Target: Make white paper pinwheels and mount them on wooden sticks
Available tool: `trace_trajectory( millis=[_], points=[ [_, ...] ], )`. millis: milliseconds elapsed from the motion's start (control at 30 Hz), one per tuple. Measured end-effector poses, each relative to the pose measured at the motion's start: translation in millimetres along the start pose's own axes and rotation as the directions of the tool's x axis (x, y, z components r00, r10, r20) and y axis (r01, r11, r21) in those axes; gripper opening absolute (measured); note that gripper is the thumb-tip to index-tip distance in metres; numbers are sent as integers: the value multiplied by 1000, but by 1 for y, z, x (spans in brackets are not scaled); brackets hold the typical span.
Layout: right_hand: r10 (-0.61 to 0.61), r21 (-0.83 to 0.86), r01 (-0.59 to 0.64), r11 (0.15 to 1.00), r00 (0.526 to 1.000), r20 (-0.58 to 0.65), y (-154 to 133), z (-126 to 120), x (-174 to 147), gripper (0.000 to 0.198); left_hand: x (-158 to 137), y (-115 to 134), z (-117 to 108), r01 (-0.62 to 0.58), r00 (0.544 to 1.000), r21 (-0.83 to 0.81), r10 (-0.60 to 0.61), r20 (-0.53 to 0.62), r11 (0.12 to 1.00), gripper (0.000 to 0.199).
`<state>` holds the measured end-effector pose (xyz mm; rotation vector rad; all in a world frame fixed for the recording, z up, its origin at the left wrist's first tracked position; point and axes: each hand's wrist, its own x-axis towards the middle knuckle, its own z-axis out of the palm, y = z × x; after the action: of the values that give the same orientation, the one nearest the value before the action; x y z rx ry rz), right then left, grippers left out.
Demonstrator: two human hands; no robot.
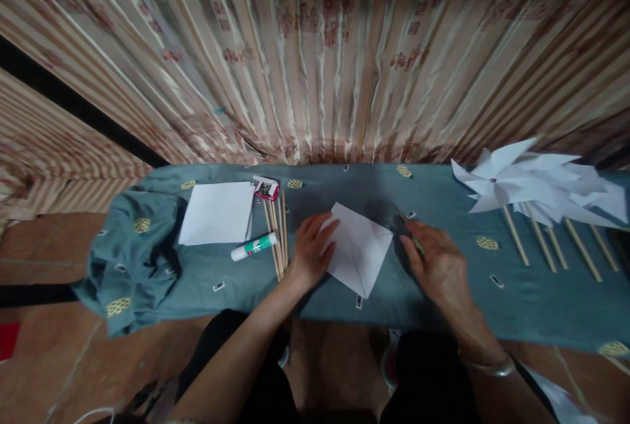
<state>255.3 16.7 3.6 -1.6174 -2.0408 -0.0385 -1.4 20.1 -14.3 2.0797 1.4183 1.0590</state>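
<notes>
A square white sheet of paper [358, 250] with crease or cut lines running in from its corners lies turned on the cloth. My left hand [312, 250] rests on its left side, fingers apart and lying on the paper. Just off the right corner of the sheet, my right hand [438, 260] is closed around a slim tool [418, 246] with a thin pointed end and a greenish handle. My fingers cover most of that tool, so its exact kind does not show.
Left of my hands are a paper stack [216, 214], a red box of small pins [266, 188], a glue stick [254, 247] and several wooden sticks [280, 233]. Finished white pinwheels [536, 178] on sticks lie at the right. A striped curtain [315, 56] hangs behind the cloth-covered table [344, 181].
</notes>
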Motion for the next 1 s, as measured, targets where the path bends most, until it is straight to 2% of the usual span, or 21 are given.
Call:
trace_trajectory(
  millis=[100,167,300,433,533,633,733,1000],
  points=[
    [-157,135,145,980,984,79,-24,18,-1,34,-6,2,5,-128,982,45,120,143,991,31],
    [-230,172,208,963,966,118,-35,29,-3,33,-8,3,6,-137,976,61,124,179,989,30],
    [-282,169,263,950,955,96,-41,41,-3,32,-3,-5,-7,-87,995,117,81,60,989,28],
    [-295,165,280,946,952,75,-37,44,1,31,-1,-24,-42,11,996,208,7,-86,978,25],
    [-288,182,270,946,955,77,-35,43,1,30,-10,-37,-71,141,984,317,-98,-150,938,37],
    [-284,204,264,943,956,76,-34,42,-1,30,-20,-44,-88,215,977,343,-194,-93,915,38],
    [-281,228,258,939,957,76,-32,42,-2,29,-27,-46,-95,240,970,335,-235,-55,911,28],
    [-267,247,251,936,963,34,-35,42,-2,29,-41,-47,-102,313,949,221,-295,-110,924,24]
  ],
)
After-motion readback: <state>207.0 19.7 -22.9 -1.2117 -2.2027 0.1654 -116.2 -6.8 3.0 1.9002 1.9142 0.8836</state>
